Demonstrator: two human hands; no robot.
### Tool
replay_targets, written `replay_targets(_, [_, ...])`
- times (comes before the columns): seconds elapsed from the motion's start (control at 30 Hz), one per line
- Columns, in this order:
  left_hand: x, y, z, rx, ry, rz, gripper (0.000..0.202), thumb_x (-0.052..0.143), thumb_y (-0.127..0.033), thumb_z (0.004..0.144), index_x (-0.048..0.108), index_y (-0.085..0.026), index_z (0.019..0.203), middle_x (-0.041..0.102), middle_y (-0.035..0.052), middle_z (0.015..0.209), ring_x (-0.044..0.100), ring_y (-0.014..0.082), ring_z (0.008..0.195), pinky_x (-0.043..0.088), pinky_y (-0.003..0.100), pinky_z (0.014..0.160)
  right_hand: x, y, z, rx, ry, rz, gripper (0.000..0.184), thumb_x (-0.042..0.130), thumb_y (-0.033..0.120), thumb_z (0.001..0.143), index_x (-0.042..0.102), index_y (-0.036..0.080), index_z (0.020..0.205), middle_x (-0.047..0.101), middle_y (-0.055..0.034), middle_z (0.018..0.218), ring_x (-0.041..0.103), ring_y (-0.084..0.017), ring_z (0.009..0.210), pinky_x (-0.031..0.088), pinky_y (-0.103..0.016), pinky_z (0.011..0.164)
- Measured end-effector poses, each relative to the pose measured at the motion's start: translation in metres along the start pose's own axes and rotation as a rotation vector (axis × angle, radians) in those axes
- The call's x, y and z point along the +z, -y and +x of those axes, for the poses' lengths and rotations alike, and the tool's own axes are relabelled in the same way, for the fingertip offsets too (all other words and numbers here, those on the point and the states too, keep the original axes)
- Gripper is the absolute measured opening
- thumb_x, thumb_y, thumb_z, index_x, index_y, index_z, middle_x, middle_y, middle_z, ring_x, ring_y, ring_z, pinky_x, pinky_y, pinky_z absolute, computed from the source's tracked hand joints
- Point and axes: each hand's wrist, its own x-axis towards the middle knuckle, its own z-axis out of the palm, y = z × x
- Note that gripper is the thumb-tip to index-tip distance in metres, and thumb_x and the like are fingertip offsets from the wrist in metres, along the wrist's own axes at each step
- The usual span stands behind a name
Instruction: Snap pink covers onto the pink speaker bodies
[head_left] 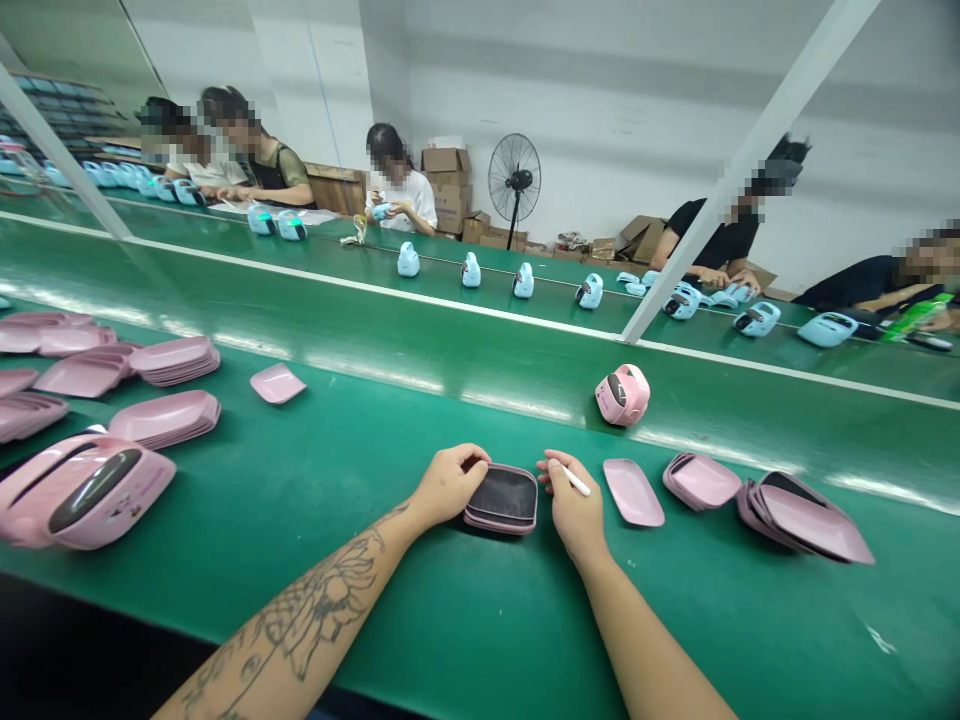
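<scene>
In the middle of the green table, my left hand [450,485] grips the left edge of a small stack of pink shallow covers with a dark inner face [506,495] turned up. My right hand [576,505] is closed around a thin white pen-like tool [576,480], just right of the stack and apart from it. A single pink cover [634,492] lies beside my right hand. Farther right are a short stack of pink covers [703,481] and a larger, fanned pile [814,520] with dark pieces among them.
Several pink cover stacks [169,418] and a large pink device with a dark window [97,490] fill the left. One loose pink cover [277,383] lies nearer. A pink device [624,394] sits on the green belt [450,340]. Beyond it, people handle light-blue devices [589,291].
</scene>
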Motion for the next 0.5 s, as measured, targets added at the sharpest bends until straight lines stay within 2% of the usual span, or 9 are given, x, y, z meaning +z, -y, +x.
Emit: replay_targets(0.5, [0.0011,0.0017,-0.0002,0.005,0.006,0.012,0.024,0.056,-0.034,0.090,0.075,-0.020,0.087,0.080,0.0058,0.089,0.072,0.0241,0.086,0.054,0.034,0.081,0.0000,0.0003,-0.0014,0.000,0.013,-0.029,0.045,0.065,0.058,0.087,0.078,0.019,0.106,0.082,-0.0101,0.096,0.072,-0.025,0.082,0.054,-0.038,0.078])
